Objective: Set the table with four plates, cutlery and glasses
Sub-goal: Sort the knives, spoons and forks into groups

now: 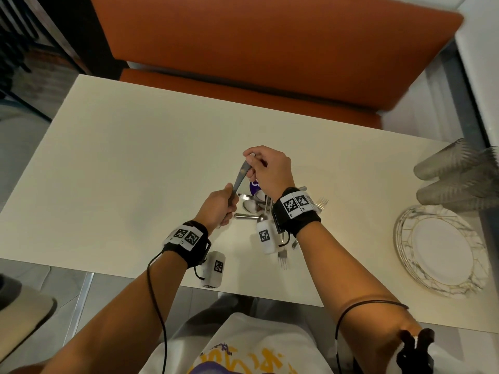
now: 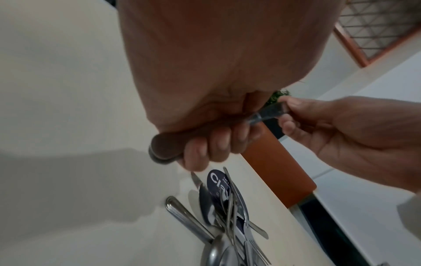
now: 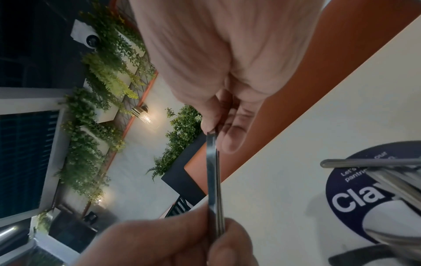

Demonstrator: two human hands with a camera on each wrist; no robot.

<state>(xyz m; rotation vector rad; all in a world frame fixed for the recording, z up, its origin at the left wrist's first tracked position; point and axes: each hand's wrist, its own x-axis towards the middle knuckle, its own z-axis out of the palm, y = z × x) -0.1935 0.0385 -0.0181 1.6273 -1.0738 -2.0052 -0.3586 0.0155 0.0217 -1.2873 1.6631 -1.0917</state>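
Observation:
I hold one table knife (image 1: 241,174) above the cream table (image 1: 129,163) with both hands. My left hand (image 1: 219,209) is wrapped round its handle (image 2: 167,147), and my right hand (image 1: 268,168) pinches the far end of the blade (image 3: 213,180) between thumb and fingers. Just below the hands lies a pile of spoons, forks and knives (image 1: 253,209), partly on a round dark-blue disc (image 2: 216,181) with white lettering. A stack of marbled, gold-rimmed plates (image 1: 442,252) sits at the table's right end. Ribbed grey glasses (image 1: 456,176) lie behind the plates.
An orange bench seat (image 1: 270,63) runs along the table's far side. The near edge of the table is right in front of my body. A dark railing (image 1: 16,49) and floor lie off the left end.

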